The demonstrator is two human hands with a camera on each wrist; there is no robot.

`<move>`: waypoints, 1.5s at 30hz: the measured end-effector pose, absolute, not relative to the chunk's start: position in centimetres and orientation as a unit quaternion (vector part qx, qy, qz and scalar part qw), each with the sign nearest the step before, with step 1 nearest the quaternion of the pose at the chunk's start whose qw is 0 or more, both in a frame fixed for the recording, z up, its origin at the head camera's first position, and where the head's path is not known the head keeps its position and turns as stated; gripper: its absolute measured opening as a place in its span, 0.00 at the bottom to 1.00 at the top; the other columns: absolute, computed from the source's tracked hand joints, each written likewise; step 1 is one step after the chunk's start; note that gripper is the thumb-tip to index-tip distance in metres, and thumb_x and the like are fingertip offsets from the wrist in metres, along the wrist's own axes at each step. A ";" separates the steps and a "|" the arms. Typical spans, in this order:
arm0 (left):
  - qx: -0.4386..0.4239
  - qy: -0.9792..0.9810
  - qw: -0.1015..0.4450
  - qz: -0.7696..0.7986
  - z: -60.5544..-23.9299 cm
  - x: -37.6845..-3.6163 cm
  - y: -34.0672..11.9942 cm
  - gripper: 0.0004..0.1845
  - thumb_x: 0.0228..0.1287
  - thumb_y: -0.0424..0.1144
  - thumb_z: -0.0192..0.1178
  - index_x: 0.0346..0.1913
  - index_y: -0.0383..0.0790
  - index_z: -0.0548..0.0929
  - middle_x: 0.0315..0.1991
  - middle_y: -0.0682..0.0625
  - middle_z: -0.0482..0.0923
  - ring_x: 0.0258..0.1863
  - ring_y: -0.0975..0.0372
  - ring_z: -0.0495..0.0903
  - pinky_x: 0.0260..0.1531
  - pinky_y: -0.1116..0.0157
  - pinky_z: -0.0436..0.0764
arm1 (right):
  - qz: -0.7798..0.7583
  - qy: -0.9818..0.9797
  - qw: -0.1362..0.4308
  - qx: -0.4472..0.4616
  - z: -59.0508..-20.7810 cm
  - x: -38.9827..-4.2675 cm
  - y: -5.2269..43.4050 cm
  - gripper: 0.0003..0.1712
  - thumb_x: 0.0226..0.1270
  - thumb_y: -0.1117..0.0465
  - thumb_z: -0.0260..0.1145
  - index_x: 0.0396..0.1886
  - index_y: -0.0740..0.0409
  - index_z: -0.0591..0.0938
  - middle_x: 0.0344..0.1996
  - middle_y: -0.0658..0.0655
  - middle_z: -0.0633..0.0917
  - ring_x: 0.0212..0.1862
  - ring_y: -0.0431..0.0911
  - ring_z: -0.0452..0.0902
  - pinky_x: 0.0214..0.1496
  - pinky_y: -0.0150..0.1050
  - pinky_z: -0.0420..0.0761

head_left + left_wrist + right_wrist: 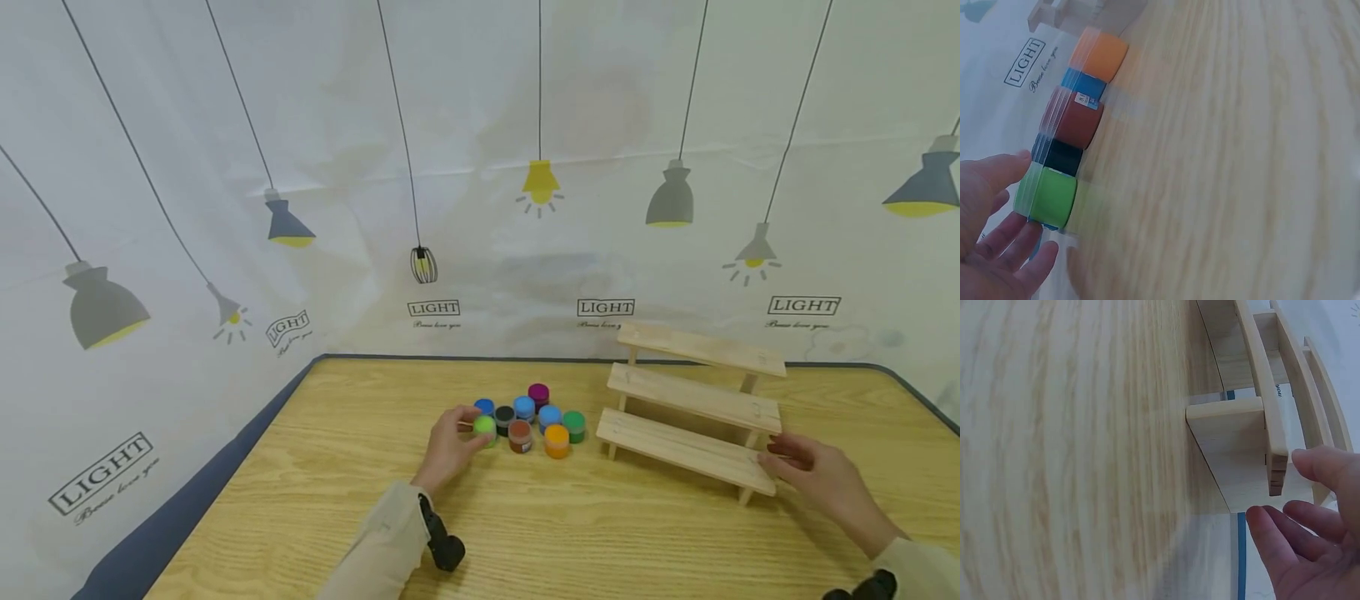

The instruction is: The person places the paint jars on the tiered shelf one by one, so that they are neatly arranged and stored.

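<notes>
My left hand point(452, 446) reaches around a light green paint jar point(484, 428), thumb on one side and fingers on the other. In the left wrist view the green jar point(1049, 199) stands on the table between the spread thumb and fingers. Close beside it are a black jar point(506, 419), a dark blue jar point(483, 407) and a brown jar point(520, 436). My right hand point(817, 475) is at the right end of a three-step wooden rack point(686, 446). Its thumb and fingers are spread apart around the lowest board's end point(1277, 472).
More jars cluster here: purple point(538, 395), orange point(557, 441), dark green point(573, 426) and two lighter blue ones point(550, 418). The wood-grain table point(525, 533) ends at a white backdrop point(480, 208) printed with lamps.
</notes>
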State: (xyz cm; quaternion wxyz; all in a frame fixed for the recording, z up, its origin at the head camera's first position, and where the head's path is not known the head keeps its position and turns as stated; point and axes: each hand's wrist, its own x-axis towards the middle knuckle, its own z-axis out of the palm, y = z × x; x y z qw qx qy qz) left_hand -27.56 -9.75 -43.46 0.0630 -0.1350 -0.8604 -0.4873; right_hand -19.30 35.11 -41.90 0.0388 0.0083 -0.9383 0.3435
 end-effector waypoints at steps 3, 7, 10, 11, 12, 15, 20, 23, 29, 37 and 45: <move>-0.122 -0.856 0.061 -0.499 -43.7 -27.7 -9.8 0.20 0.53 0.33 0.64 0.49 0.29 0.74 0.44 0.40 0.72 0.43 0.50 0.75 0.42 0.59 0.76 | 0.359 -0.933 0.030 0.006 -42.1 -19.3 34.9 0.35 0.66 0.50 0.56 0.55 0.80 0.67 0.47 0.74 0.75 0.31 0.22 0.68 0.31 0.34 0.78; -0.108 -0.856 0.059 -0.502 -44.0 -27.8 -9.7 0.20 0.53 0.33 0.65 0.48 0.30 0.75 0.43 0.41 0.73 0.42 0.51 0.76 0.41 0.59 0.76 | 0.384 -0.923 0.007 0.006 -42.1 -19.3 34.7 0.33 0.67 0.51 0.55 0.54 0.79 0.68 0.45 0.74 0.76 0.31 0.25 0.71 0.31 0.34 0.78; -0.095 -0.858 0.056 -0.502 -44.0 -27.9 -9.6 0.19 0.52 0.33 0.65 0.47 0.31 0.75 0.41 0.42 0.74 0.41 0.52 0.76 0.41 0.60 0.77 | 0.393 -0.919 -0.007 0.006 -42.2 -19.3 34.6 0.32 0.68 0.52 0.53 0.54 0.80 0.67 0.46 0.74 0.76 0.31 0.25 0.71 0.31 0.34 0.78; -0.090 -0.858 0.054 -0.502 -44.1 -27.9 -9.6 0.19 0.52 0.33 0.65 0.47 0.32 0.76 0.41 0.42 0.74 0.41 0.52 0.76 0.40 0.60 0.77 | 0.396 -0.918 -0.011 0.005 -42.2 -19.4 34.7 0.32 0.68 0.52 0.53 0.55 0.80 0.67 0.46 0.74 0.75 0.31 0.26 0.71 0.32 0.34 0.78; -0.088 -0.859 0.054 -0.502 -44.0 -28.0 -9.5 0.19 0.52 0.33 0.65 0.47 0.32 0.76 0.40 0.42 0.75 0.40 0.52 0.77 0.40 0.60 0.77 | 0.398 -0.917 -0.016 0.005 -42.2 -19.4 34.7 0.32 0.68 0.51 0.52 0.55 0.80 0.66 0.46 0.74 0.75 0.32 0.27 0.72 0.32 0.34 0.78; -0.087 -0.858 0.053 -0.503 -44.0 -27.9 -9.4 0.18 0.51 0.33 0.66 0.46 0.32 0.76 0.39 0.43 0.75 0.40 0.52 0.77 0.39 0.61 0.77 | 0.406 -0.914 -0.032 0.002 -42.3 -19.5 34.9 0.33 0.69 0.50 0.51 0.56 0.80 0.66 0.46 0.73 0.76 0.34 0.31 0.73 0.32 0.35 0.78; -0.089 -0.854 0.053 -0.509 -44.1 -27.8 -9.5 0.18 0.51 0.33 0.66 0.46 0.32 0.76 0.39 0.43 0.75 0.39 0.52 0.77 0.38 0.61 0.78 | 0.426 -0.903 -0.051 -0.014 -42.4 -19.6 35.1 0.35 0.68 0.48 0.52 0.56 0.78 0.66 0.40 0.64 0.79 0.32 0.37 0.74 0.30 0.36 0.77; -0.087 -0.853 0.052 -0.512 -44.2 -27.8 -9.6 0.18 0.52 0.34 0.66 0.45 0.31 0.76 0.39 0.43 0.75 0.39 0.52 0.77 0.39 0.61 0.78 | 0.452 -0.889 -0.064 -0.030 -42.5 -19.6 35.1 0.36 0.67 0.47 0.53 0.57 0.78 0.65 0.37 0.57 0.80 0.30 0.39 0.73 0.30 0.37 0.76; -0.080 -0.855 0.049 -0.511 -44.1 -27.9 -9.5 0.17 0.51 0.34 0.66 0.43 0.32 0.77 0.37 0.44 0.75 0.38 0.53 0.78 0.38 0.61 0.78 | 0.485 -0.869 -0.082 -0.045 -42.6 -19.9 35.3 0.39 0.66 0.46 0.54 0.58 0.78 0.62 0.40 0.55 0.79 0.33 0.37 0.75 0.34 0.37 0.78; -0.065 -0.857 0.045 -0.510 -43.8 -27.9 -9.4 0.17 0.50 0.35 0.67 0.42 0.33 0.77 0.39 0.44 0.76 0.39 0.53 0.77 0.38 0.60 0.78 | 0.494 -0.864 -0.086 -0.045 -42.7 -19.8 35.3 0.39 0.66 0.46 0.53 0.59 0.77 0.61 0.43 0.58 0.78 0.34 0.34 0.74 0.35 0.37 0.78; -0.062 -0.851 0.050 -0.519 -44.1 -28.0 -9.3 0.17 0.49 0.36 0.67 0.42 0.34 0.77 0.40 0.44 0.77 0.40 0.53 0.77 0.40 0.60 0.77 | 0.509 -0.855 -0.091 -0.050 -42.8 -19.9 35.4 0.38 0.66 0.45 0.53 0.59 0.75 0.62 0.46 0.60 0.77 0.35 0.34 0.74 0.36 0.37 0.78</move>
